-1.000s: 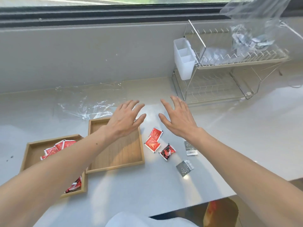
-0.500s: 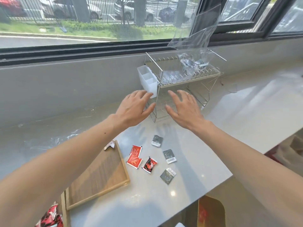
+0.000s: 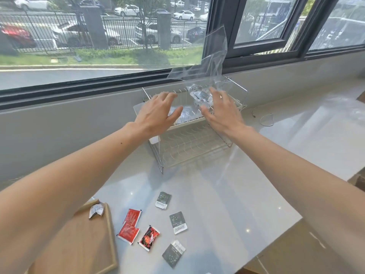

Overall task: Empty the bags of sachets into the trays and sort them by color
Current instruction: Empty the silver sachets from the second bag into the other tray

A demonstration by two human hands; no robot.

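A clear plastic bag (image 3: 212, 62) with grey sachets (image 3: 200, 96) in its bottom stands on the top shelf of a wire dish rack (image 3: 197, 143). My left hand (image 3: 158, 113) and my right hand (image 3: 222, 109) are stretched out with straight fingers on either side of the bag, just short of it, holding nothing. On the counter near me lie three red sachets (image 3: 129, 226) and three grey sachets (image 3: 177, 222). A wooden tray (image 3: 107, 240) sits at the lower left, with one silvery sachet (image 3: 96, 211) on its far corner.
The white counter (image 3: 246, 184) ends at a front edge on the lower right. A thin wire loop (image 3: 266, 119) lies right of the rack. A grey wall and window run behind the rack.
Both hands have risen from above the tray and loose sachets to the rack's top shelf. The view has lifted, and the left tray with red sachets has dropped out of sight.
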